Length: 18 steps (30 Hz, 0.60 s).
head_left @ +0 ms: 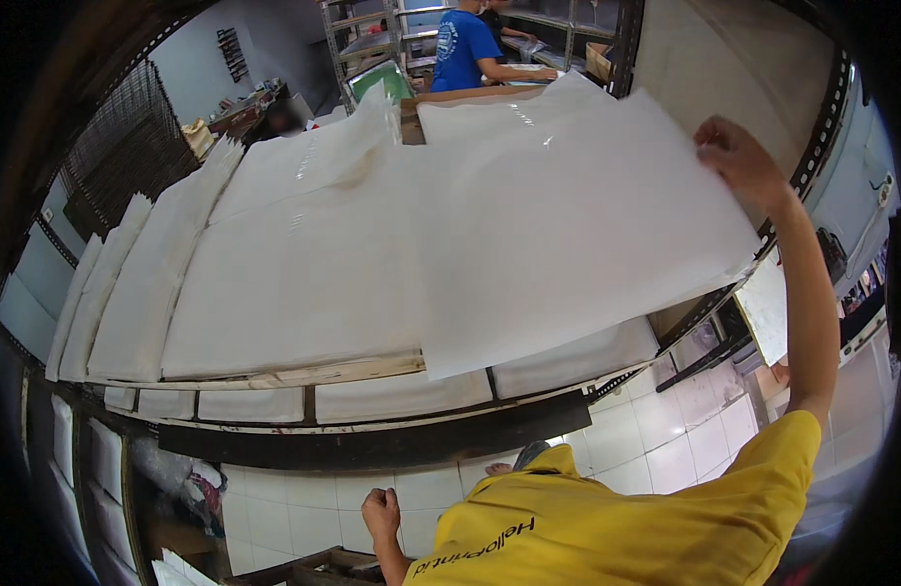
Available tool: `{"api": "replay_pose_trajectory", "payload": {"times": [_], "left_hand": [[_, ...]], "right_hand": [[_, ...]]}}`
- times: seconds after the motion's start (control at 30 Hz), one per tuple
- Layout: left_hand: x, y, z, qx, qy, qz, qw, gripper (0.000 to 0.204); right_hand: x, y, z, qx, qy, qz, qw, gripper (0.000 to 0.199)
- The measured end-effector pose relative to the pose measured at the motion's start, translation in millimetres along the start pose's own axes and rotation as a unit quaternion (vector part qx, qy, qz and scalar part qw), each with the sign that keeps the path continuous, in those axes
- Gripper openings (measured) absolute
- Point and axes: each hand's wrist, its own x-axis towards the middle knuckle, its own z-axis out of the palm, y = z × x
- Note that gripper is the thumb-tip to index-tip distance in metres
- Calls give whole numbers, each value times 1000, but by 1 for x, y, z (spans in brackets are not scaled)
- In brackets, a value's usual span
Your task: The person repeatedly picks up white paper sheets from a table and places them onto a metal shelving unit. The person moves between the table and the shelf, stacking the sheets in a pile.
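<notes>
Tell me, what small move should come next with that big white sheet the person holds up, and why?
Probably lower the right hand so the big white sheet settles flat on the stack of sheets. The hand grips only its far right edge, and its near corner hangs past the wooden board's front edge. The left hand hangs low in a fist, away from the sheet, so it could also come up to steady it.

White floor tiles (665, 439) down below, and a dark metal rack frame (372, 444) under the wooden board (304, 374). Far back, a person in a blue shirt (465, 49) standing by grey shelves (372, 39). Off to the left, a wire mesh panel (128, 146) and a cluttered table (241, 109).
</notes>
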Motion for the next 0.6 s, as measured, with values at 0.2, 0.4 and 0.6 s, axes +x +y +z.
{"api": "replay_pose_trajectory", "payload": {"times": [0.2,0.4,0.6], "left_hand": [[13,-2,15,-23,-10,17,1000,26],[2,-2,11,2,-3,-1,1000,25],[-17,-25,18,-6,1,-21,1000,26]], "right_hand": [[1,22,19,-76,-6,-4,997,20],[4,30,21,-123,22,-31,992,13],[8,38,23,-172,50,-46,983,14]]}}
